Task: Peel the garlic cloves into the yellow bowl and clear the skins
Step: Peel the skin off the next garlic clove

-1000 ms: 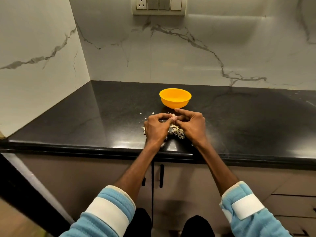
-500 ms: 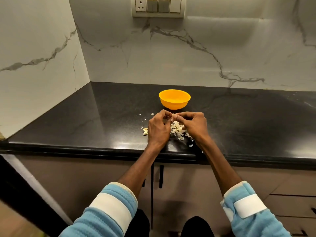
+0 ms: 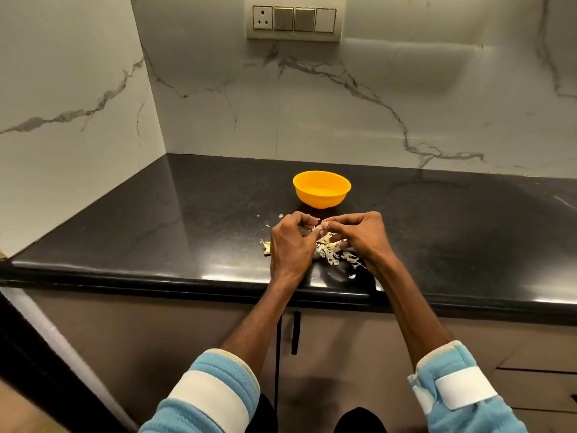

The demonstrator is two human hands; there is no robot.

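A yellow bowl (image 3: 321, 189) stands on the black counter (image 3: 187, 220), just beyond my hands. My left hand (image 3: 290, 245) and my right hand (image 3: 362, 235) meet fingertip to fingertip over a heap of pale garlic skins (image 3: 331, 251). Between them they pinch a small garlic clove (image 3: 318, 227), mostly hidden by the fingers. A few skin flakes (image 3: 265, 245) lie left of my left hand, and more flakes (image 3: 352, 264) trail toward the counter's front edge.
Marble walls close the counter at the back and on the left. A switch panel (image 3: 293, 20) sits high on the back wall. Cabinet doors with dark handles (image 3: 295, 332) hang below the counter edge.
Both hands have stayed over the skin heap with fingertips working together; the right hand's fingers have curled in, and more of the heap shows between the hands.
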